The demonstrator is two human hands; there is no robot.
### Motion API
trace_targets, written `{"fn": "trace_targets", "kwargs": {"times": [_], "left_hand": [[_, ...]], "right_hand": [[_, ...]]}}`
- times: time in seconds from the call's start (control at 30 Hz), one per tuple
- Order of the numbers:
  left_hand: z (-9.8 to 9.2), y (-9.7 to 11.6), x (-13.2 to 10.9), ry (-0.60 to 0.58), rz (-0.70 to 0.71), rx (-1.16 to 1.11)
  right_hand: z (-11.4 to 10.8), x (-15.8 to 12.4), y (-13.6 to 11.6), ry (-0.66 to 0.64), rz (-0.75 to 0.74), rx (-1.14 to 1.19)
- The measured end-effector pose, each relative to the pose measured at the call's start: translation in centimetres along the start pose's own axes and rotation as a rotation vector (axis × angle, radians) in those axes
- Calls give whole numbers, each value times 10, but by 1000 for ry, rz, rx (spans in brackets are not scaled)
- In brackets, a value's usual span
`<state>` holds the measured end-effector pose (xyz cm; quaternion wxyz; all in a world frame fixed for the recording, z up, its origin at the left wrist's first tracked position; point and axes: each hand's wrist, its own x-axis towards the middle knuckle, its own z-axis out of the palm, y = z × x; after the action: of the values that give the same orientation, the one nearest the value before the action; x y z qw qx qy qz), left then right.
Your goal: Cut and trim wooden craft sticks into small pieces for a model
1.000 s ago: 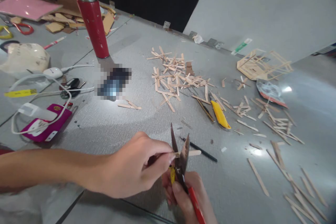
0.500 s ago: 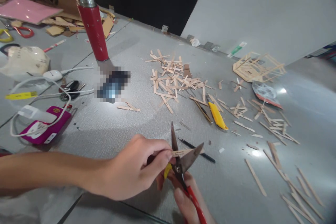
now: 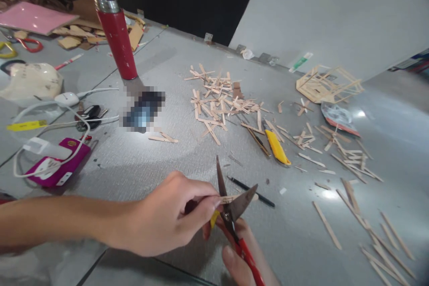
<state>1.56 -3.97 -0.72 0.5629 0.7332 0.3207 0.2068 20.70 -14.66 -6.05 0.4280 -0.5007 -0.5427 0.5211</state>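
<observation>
Between thumb and fingers, my left hand (image 3: 174,216) pinches a flat wooden craft stick (image 3: 228,199) with dark lines drawn on it. The stick passes between the spread blades of a pair of scissors (image 3: 234,210) with red and yellow handles. My right hand (image 3: 246,250), at the bottom, is wrapped round those handles, and some of its fingers are hidden. Just beyond the blades a thin black pen-like tool (image 3: 264,199) lies on the grey table (image 3: 174,156).
A pile of craft sticks (image 3: 221,103) lies ahead, near a yellow utility knife (image 3: 277,146). More loose sticks spread right, below a stick frame (image 3: 328,85). On the left are a red flask (image 3: 119,44), a blurred-out object (image 3: 142,111), cables, keys and a purple box (image 3: 56,165).
Very little differs. The scissors and the stick have shifted slightly within the view, with the blades still apart around the stick. Both hands keep their grip.
</observation>
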Motion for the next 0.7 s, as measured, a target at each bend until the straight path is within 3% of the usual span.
{"fn": "trace_targets", "kwargs": {"times": [0.4, 0.7], "left_hand": [[0, 4, -1, 23, 20, 38], [-12, 11, 2, -83, 50, 58]], "right_hand": [[-2, -3, 4, -9, 69, 16], [-11, 15, -29, -78, 151, -105]]}}
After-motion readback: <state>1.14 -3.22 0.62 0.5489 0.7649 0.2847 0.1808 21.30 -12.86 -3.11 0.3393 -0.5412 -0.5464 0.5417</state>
